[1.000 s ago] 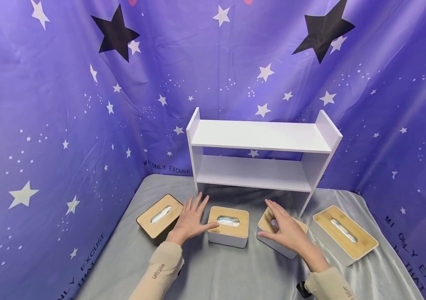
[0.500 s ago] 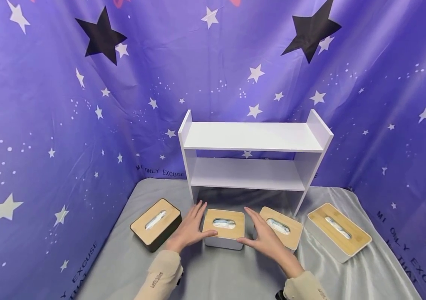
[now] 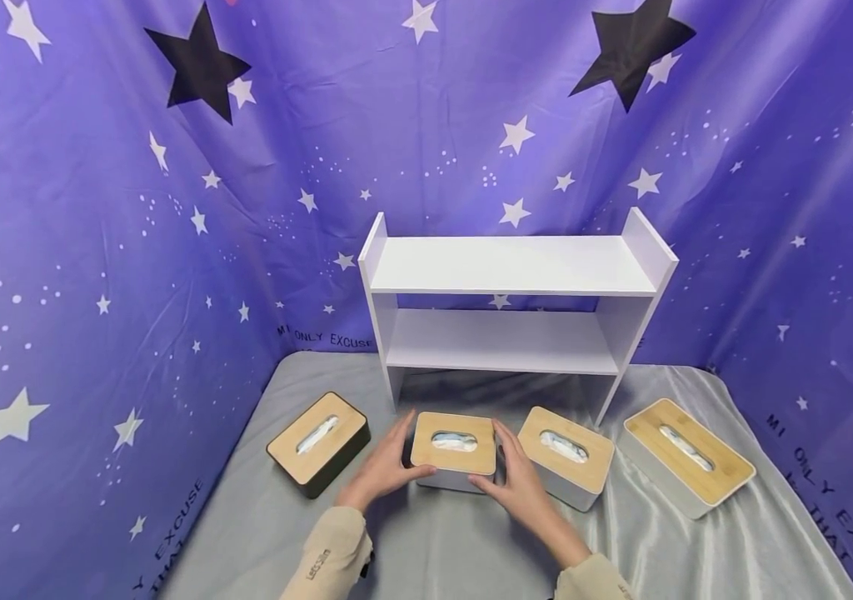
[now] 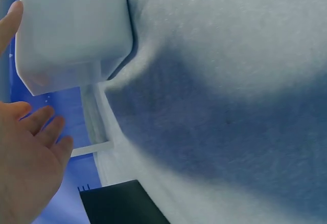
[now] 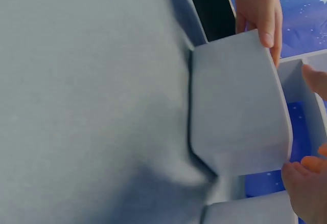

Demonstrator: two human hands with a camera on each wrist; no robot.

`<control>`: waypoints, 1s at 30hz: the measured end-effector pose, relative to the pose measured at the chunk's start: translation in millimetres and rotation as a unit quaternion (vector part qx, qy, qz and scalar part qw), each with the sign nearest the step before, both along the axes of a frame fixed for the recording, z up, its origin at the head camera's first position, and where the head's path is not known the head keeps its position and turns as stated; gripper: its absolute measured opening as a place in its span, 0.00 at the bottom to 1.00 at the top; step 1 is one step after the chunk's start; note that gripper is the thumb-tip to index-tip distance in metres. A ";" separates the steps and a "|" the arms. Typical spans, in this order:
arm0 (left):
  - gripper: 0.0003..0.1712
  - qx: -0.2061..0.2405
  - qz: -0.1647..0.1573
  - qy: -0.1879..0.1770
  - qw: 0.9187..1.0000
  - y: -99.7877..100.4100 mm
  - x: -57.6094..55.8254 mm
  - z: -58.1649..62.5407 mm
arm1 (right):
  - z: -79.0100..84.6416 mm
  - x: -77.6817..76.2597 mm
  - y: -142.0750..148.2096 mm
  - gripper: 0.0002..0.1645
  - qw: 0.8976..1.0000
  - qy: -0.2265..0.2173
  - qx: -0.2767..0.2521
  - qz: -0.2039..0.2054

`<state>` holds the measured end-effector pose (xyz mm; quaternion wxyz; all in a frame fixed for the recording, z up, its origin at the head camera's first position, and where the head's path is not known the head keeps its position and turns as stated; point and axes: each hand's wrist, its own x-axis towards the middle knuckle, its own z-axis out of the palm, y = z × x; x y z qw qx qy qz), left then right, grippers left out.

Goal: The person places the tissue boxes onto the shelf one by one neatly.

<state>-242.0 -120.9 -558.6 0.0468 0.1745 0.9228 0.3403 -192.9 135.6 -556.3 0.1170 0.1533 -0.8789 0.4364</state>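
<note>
Grey cloth [image 3: 434, 546]: fingers [image 3: 401, 427] spread wide, flanking 1 box [image 3: 460, 462]; only head view shows its slot [image 3: 454, 442].

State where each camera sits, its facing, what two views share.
Head: on head, forward and down at shelf and box between left grip and right grip; both show, plus sleeves.
Left wrist: worn there, sideways, toward box's near wall; shows left grip, likely some right grip.
Right wrist: worn there, sideways, toward that wall; shows both grips.
Wrist views share: box, dark box.

Head cam: forward-down, wide; wrist cams: close (sharing same tissue box [image 5: 235, 98]).
</note>
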 end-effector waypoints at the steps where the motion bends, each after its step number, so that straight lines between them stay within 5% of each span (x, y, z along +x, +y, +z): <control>1: 0.63 0.001 0.003 -0.003 1.000 -0.1 0.5 -0.6 | -2.8 0.2 -0.7 0.58 1.000 0.000 -0.008 0.001; 11: 0.57 0.027 0.016 -0.013 0.999 0.1 4.1 -8.1 | -16.5 3.6 -4.0 0.57 0.995 -0.061 -0.079 -0.005; 18: 0.50 0.089 0.008 -0.024 0.996 -1.5 7.6 -13.0 | -15.6 7.2 -6.3 0.51 0.992 -0.102 -0.070 -0.025; 30: 0.44 0.254 0.021 -0.079 0.964 -1.7 8.8 -22.4 | -24.2 8.0 -3.0 0.38 0.989 -0.110 -0.083 -0.052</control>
